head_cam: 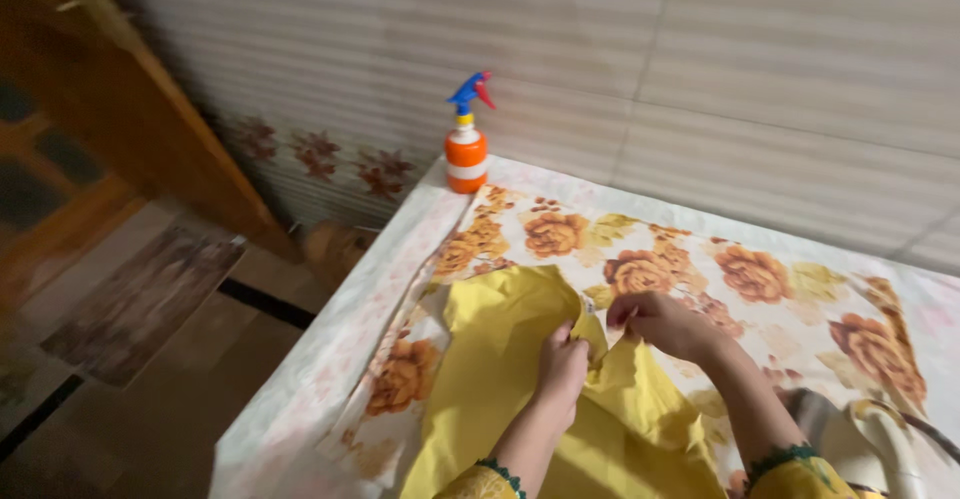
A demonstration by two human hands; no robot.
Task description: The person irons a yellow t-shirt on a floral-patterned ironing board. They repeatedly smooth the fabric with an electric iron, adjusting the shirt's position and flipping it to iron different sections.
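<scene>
Hands: left hand [562,364] and right hand [660,321] both pinching yellow garment [500,359] on floral-covered table [640,249] | risk: loose pinch lets fold slip | spray bottle [466,149] far-left corner

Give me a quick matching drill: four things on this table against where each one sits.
Things:
1. spray bottle
2. yellow cloth
3. left hand
4. iron

Places:
A. lower right edge of view
B. far left corner of the table, by the wall
C. gripping a fold at the cloth's middle
D. spread on the floral cover, near side

Pairs: 1-B, 2-D, 3-C, 4-A
</scene>
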